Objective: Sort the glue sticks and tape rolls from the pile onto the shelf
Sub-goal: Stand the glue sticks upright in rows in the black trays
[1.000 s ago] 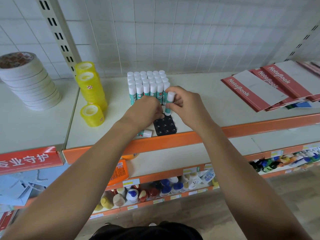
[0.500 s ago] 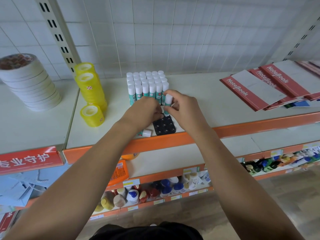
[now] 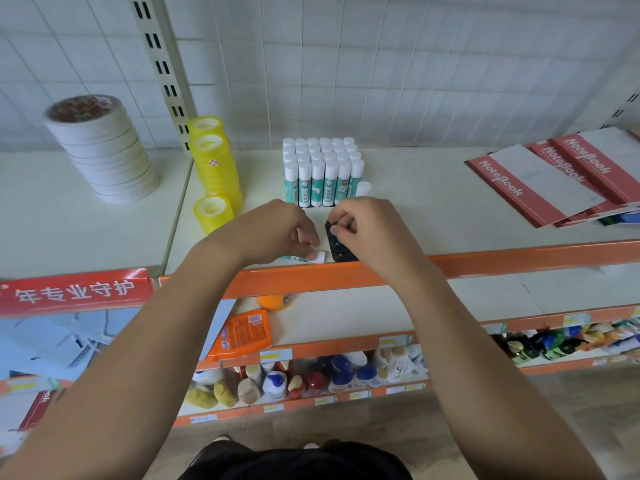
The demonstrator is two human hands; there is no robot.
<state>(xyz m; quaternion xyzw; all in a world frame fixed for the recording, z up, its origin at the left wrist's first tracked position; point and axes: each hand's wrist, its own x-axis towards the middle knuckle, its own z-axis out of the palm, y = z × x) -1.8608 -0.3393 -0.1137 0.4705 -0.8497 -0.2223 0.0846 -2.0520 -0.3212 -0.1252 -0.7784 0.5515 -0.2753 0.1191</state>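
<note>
Several white-capped green glue sticks (image 3: 322, 171) stand in a tight block on the white shelf (image 3: 415, 216). One more stick (image 3: 363, 188) stands alone at the block's front right corner. Another glue stick (image 3: 304, 258) lies flat by the orange front edge; my left hand (image 3: 273, 233) curls its fingers over it. My right hand (image 3: 370, 230) pinches the far edge of a black studded tray (image 3: 339, 249) beside that stick. To the left stand a stack of yellow tape rolls (image 3: 214, 164), a single yellow roll (image 3: 213, 213) and a stack of white tape rolls (image 3: 100, 150).
Red notebooks (image 3: 554, 174) are fanned out on the shelf's right side. A slotted upright post (image 3: 162, 64) divides the two shelf bays at the back. Lower shelves hold an orange packet (image 3: 246, 334) and several small bottles (image 3: 311, 375).
My right hand set its glue stick upright at the block's front right and dropped to the black tray. My left hand drew back to the lying stick.
</note>
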